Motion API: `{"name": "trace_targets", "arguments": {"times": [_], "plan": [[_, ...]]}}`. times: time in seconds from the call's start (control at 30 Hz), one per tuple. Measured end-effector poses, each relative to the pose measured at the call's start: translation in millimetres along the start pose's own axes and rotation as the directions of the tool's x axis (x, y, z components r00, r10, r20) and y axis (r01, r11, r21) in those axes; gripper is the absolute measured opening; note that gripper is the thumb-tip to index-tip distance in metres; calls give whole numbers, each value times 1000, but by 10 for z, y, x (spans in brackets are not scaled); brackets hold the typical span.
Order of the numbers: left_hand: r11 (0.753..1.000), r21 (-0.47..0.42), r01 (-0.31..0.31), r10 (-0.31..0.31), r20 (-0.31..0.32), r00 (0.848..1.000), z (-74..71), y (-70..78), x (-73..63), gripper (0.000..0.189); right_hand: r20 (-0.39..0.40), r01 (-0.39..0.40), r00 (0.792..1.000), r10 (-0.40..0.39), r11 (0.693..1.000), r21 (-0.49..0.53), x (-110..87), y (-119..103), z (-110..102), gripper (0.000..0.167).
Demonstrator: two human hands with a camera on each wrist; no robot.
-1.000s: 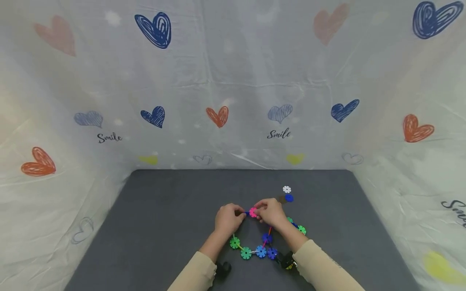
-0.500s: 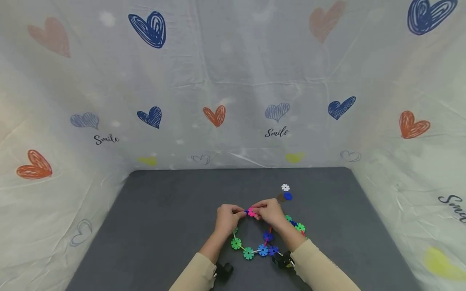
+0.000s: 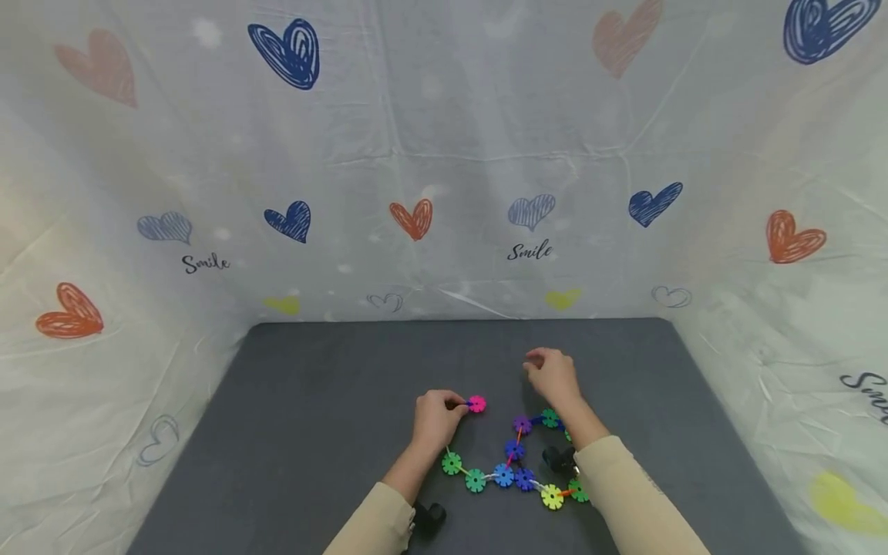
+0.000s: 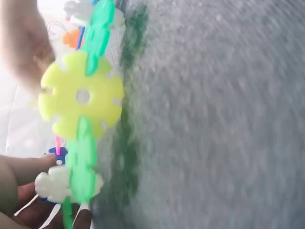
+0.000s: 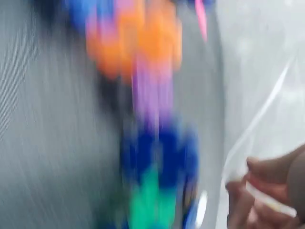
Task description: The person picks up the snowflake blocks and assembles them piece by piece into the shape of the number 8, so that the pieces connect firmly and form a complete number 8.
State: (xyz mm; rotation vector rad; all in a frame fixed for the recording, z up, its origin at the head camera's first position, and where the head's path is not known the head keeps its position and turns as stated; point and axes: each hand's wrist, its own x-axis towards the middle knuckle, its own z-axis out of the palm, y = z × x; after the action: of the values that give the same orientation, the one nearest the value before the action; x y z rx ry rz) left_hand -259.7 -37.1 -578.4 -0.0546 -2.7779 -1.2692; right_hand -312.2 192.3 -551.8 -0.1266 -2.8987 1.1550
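My left hand (image 3: 435, 420) pinches a small blue notched snowflake disc (image 4: 59, 153) at the far end of a chain of interlocking discs. A pink snowflake disc (image 3: 477, 404) juts out from it to the right. In the left wrist view, a yellow disc (image 4: 81, 98) and green ones stand slotted edge to face further along the chain. My right hand (image 3: 553, 378) is held over the far right part of the table, fingers bent, away from the chain. A pale sliver (image 5: 270, 200) shows between its fingers. Loose blue discs (image 5: 193, 212) lie close by, blurred in the right wrist view.
The chain runs along the grey table (image 3: 333, 401) through green discs (image 3: 475, 481), a light blue disc (image 3: 503, 475) and a yellow disc (image 3: 552, 496), with a second loop partly under my right forearm. A white curtain (image 3: 444, 139) with hearts hangs around the table.
My right hand has let go of the pink disc and moved right and away, over the loose discs, which it now hides. The left hand keeps its hold on the blue disc.
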Motion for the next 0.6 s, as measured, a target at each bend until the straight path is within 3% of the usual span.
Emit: {"name": "trace_targets", "arguments": {"times": [0.07, 0.17, 0.27, 0.4, 0.5, 0.6], "plan": [[999, 30, 20, -21, 31, 999, -24, 1, 3, 9, -52, -68, 997, 62, 991, -115, 84, 134, -127, 23], [995, 102, 13, -22, 88, 996, -45, 10, 25, 24, -8, -147, 989, 149, 968, -202, 173, 330, -230, 27], [986, 162, -27, -1, 175, 985, -39, 36, 72, 42, 66, -185, 977, 204, 957, -224, 207, 463, -266, 28], [970, 220, -107, 44, 272, 961, -11, 67, 144, 56, 85, -198, 972, 219, 959, -204, 192, 466, -326, 25], [943, 293, -157, 67, 292, 954, 27, 67, 178, 60, 91, -134, 984, 153, 974, -183, 125, 309, -361, 19], [924, 340, -176, 78, 281, 956, 51, 57, 187, 53, 134, -3, 991, 21, 991, -133, -7, 77, -277, 15]]}}
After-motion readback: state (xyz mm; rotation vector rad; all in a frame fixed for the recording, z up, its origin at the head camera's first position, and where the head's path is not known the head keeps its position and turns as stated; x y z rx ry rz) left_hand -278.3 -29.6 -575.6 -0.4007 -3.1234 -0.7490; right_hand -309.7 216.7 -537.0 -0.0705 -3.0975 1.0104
